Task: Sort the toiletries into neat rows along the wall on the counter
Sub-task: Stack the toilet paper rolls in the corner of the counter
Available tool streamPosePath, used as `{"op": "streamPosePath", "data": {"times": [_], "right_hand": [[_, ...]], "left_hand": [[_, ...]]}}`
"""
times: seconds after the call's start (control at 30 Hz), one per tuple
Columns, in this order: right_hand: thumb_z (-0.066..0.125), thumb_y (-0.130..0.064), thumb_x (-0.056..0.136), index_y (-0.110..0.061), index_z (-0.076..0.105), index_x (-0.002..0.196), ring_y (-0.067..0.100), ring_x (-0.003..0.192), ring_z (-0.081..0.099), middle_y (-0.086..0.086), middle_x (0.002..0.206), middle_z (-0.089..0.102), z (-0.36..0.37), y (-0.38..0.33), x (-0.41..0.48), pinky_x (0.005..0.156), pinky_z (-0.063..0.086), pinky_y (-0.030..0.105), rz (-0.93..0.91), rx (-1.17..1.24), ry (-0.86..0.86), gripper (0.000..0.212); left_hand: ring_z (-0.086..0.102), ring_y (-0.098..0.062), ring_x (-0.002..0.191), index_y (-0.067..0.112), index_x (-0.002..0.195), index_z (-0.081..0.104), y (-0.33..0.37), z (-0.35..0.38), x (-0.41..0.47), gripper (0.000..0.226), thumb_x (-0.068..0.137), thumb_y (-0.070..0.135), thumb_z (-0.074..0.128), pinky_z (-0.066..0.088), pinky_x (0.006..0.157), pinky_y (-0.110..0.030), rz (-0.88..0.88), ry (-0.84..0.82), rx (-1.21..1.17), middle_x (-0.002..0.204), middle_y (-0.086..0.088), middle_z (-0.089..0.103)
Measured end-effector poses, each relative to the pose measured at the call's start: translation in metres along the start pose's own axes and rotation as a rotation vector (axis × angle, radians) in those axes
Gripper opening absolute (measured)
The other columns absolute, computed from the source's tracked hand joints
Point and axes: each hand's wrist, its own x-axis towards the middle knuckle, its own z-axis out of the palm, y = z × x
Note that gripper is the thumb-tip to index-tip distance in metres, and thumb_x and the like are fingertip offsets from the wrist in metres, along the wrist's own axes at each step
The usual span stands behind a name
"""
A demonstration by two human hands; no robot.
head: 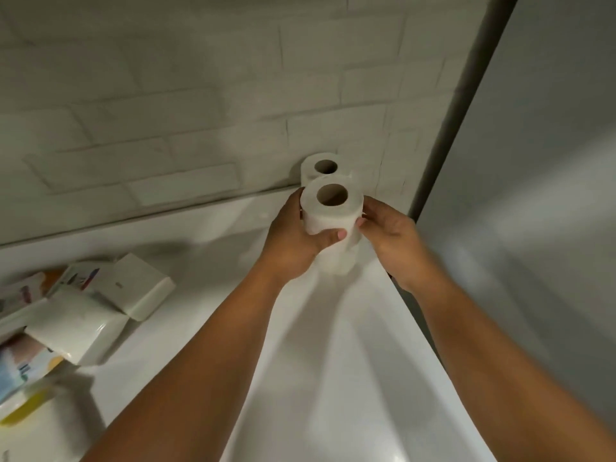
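Observation:
Both my hands hold a white toilet paper roll (330,211) upright, its cardboard core facing up. It sits on top of another roll (338,261), which stands on the white counter (206,248). My left hand (296,241) grips the top roll from the left, thumb across its front. From the right, the fingers of my right hand (393,235) pinch the same roll. A further roll (320,168) stands upright just behind, against the tiled wall (166,128).
A loose pile of toiletries lies at the left: a white box (143,288), a white tissue pack (76,328), colourful packets (23,365) and a yellow-trimmed pack (23,408). The counter's right edge (410,311) runs beside a grey panel (533,195).

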Motion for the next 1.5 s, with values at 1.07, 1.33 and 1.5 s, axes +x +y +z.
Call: {"op": "streamPosePath", "data": {"times": [1.07,1.33,1.5], "right_hand": [[0.037,-0.034,0.103,-0.029,0.066,0.109,0.008,0.102,0.065,-0.006,0.104,0.071,0.012,0.042,0.043,0.084,0.05,0.025,0.25,0.087,0.156,0.03],[0.048,-0.039,0.1,-0.025,0.049,0.14,0.006,0.122,0.05,-0.009,0.136,0.055,0.017,0.0,0.024,0.097,0.038,0.021,0.043,-0.057,0.342,0.042],[0.057,-0.026,0.097,-0.026,0.055,0.133,-0.014,0.107,0.052,-0.015,0.12,0.06,0.059,-0.032,-0.001,0.088,0.038,0.001,-0.185,-0.226,0.35,0.036]], "left_hand": [[0.063,-0.023,0.111,0.025,0.143,0.029,-0.046,0.058,0.027,0.092,0.07,0.029,0.085,0.055,0.084,-0.036,-0.178,0.022,0.267,0.127,0.002,0.061],[0.042,-0.018,0.139,0.021,0.157,0.009,-0.035,0.014,-0.001,0.103,0.082,0.03,0.078,0.04,0.104,-0.026,-0.198,0.025,0.298,0.155,0.002,0.038],[0.045,-0.013,0.136,0.025,0.153,0.029,-0.036,-0.042,-0.039,0.081,0.086,0.032,0.073,0.04,0.113,-0.038,-0.145,0.173,0.288,0.152,0.007,0.043]]}}
